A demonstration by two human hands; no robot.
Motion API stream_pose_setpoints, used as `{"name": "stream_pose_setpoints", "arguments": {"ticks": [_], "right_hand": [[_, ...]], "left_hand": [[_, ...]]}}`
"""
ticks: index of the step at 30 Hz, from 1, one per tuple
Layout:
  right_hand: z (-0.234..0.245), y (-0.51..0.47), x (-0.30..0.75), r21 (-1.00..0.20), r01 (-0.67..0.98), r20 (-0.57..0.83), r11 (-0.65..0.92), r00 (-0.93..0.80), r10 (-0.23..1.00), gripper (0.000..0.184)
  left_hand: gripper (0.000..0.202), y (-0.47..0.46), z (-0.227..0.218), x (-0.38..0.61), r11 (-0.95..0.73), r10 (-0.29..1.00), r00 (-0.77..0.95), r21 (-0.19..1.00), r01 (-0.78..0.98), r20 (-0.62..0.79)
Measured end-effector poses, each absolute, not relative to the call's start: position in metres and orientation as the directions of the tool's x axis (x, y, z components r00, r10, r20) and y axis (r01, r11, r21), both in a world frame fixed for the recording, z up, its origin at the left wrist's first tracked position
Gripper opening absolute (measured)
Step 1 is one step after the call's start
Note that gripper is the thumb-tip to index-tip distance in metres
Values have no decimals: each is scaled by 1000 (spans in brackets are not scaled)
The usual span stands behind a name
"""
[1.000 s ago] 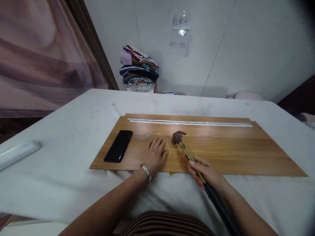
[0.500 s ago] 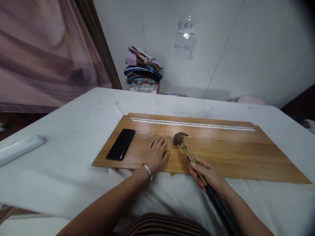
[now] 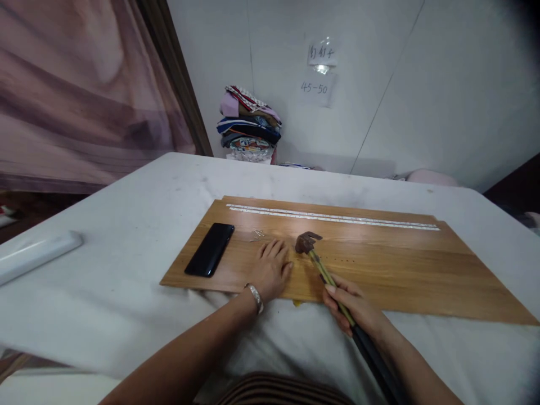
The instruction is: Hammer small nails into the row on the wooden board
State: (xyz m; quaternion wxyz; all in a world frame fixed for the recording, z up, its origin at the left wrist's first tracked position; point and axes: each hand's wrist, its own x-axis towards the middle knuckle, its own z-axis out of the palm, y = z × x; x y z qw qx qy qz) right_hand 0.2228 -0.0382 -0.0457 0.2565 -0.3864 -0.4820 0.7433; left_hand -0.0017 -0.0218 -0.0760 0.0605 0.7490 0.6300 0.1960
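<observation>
My right hand point(image 3: 350, 304) is wrapped round the handle of a claw hammer point(image 3: 324, 273), whose rusty head is low over the wooden board point(image 3: 405, 281). Whether the head touches the board, I cannot tell. Flat on the board, left of the hammer head, lies my left hand point(image 3: 270, 270) with fingers stretched out and a silver bracelet point(image 3: 255, 297) at the wrist. Just beyond its fingertips is a small heap of nails point(image 3: 256, 234). A row of small dark dots point(image 3: 341, 260) runs rightward from near the hammer head.
A black phone point(image 3: 210, 250) lies on the board's left end. Two white strips point(image 3: 333, 219) run along its far side. The white-covered table point(image 3: 126, 225) carries a white rounded object point(image 3: 37, 256) at left. Folded clothes point(image 3: 251, 126) are stacked by the wall beyond.
The whole view has shifted slightly, so the board and wall sit a little lower. Both hands keep about the same places, and the hammer head stays close to the board.
</observation>
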Motion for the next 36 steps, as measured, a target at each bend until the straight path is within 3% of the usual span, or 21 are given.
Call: {"name": "stream_pose_setpoints", "arguments": {"ticks": [20, 25, 30, 33, 36], "right_hand": [[-47, -34, 224, -928, 30, -332, -372, -524, 784, 39], [-48, -33, 226, -923, 30, -340, -383, -530, 777, 41], [-51, -35, 230, -927, 73, -345, -367, -548, 762, 39], [-49, -35, 230, -919, 82, -366, -385, -541, 758, 42], [-47, -35, 229, -919, 98, -370, -382, -549, 750, 43]], "left_hand": [[33, -23, -71, -1, -196, 970, 130, 344, 918, 208], [20, -25, -79, -3, -240, 958, 120, 498, 833, 261], [17, -24, -77, -27, -184, 917, -107, 645, 741, 384], [16, -19, -63, -52, -98, 893, -197, 603, 792, 404], [15, -13, -52, -69, 37, 910, -224, 469, 882, 348]]}}
